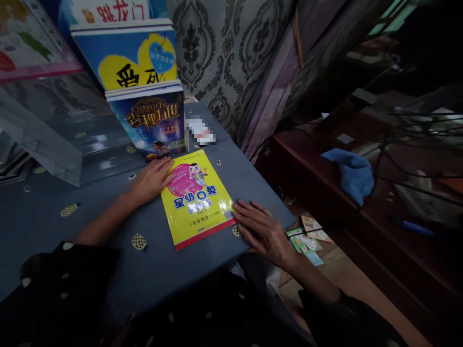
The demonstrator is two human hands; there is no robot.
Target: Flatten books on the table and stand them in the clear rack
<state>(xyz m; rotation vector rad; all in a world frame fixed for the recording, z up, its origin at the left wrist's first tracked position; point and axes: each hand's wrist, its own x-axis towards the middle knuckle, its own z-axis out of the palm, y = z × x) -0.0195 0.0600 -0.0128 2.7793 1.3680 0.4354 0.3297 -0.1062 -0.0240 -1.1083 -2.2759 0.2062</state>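
Observation:
A yellow workbook [197,200] with a pink circle and a red bottom strip lies flat on the grey-blue tablecloth [108,226]. My left hand [152,179] rests open on the cloth, its fingertips touching the book's upper left corner. My right hand [262,230] lies flat and open at the table's right edge, fingertips against the book's lower right corner. Neither hand grips anything.
Behind the workbook, a dark blue storybook [152,123] and a blue-and-yellow book [126,55] stand stacked. Clear plastic folders [54,130] lie at left. A patterned curtain [231,53] hangs behind. A blue cloth [350,173] lies on a dark wooden bench at right; cards [307,238] are scattered on the floor.

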